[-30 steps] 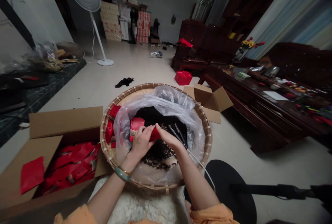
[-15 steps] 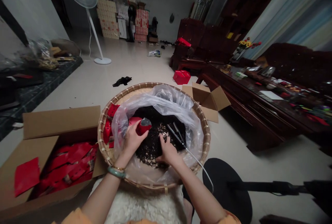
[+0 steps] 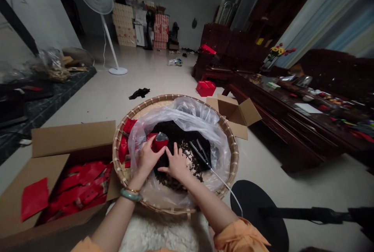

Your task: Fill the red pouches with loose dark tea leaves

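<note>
The left hand [image 3: 147, 158] is clamped around a small red packet [image 3: 159, 143], held upright with its silver-lined mouth up, just left of the open, empty right hand [image 3: 175, 165], which rests spread on the dark tea leaves [image 3: 172, 137].

Left hand [image 3: 148, 159] grips red packet [image 3: 159, 143]; right hand [image 3: 175, 164] on dark tea [image 3: 172, 135], plastic bag [image 3: 187, 112] in bamboo tray [image 3: 163, 97].

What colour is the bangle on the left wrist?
The bangle is pale jade green, and it shows best in the head view.
</note>
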The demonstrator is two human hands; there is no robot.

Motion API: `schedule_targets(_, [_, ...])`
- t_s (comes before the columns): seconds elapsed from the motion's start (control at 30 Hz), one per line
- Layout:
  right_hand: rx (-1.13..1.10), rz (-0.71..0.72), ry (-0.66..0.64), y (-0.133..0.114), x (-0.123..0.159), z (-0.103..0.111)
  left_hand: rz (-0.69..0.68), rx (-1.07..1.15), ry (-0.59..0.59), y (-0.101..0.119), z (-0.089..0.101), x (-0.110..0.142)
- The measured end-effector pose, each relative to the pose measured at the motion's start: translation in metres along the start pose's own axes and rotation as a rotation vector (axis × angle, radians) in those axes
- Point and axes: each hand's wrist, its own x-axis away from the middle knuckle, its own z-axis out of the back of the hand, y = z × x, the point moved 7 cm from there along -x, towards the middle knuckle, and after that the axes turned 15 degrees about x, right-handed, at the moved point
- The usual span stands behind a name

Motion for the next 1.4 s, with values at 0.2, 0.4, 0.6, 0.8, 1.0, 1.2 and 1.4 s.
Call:
schedule_targets(0.2, [0.091, 0.089, -0.030, -0.009, 0.001, -0.005, -0.036, 0.002, -0.003, 0.003, -0.005, 0.000])
schedule_targets(0.4, [0.043, 0.179, -0.042, -0.003, 0.000, -0.010, -0.042, -0.010, -0.007, 0.003, -0.004, -0.001])
schedule_targets(0.6, [-0.445, -0.044, 0.087, 0.039, -0.017, -0.002, -0.068, -0.018, 0.004, 0.001, -0.003, 0.000])
schedule_targets(0.8, [-1.693, -0.577, -0.024, 0.069, -0.022, -0.023, -0.074, 0.001, -0.017, -0.001, -0.009, 0.001])
schedule_targets(1.0, [-2.220, -0.639, -0.194, 0.062, -0.020, -0.016, -0.094, 0.050, -0.035, 0.004, -0.015, 0.002])
schedule_targets(1.2, [-2.465, -0.825, -0.079, 0.066, -0.021, -0.021, -0.116, 0.066, -0.090, 0.005, -0.025, 0.005])
schedule_targets(1.4, [-2.497, -0.774, 0.081, 0.073, -0.030, 0.001, -0.212, 0.018, -0.160, 0.010, -0.040, 0.016])
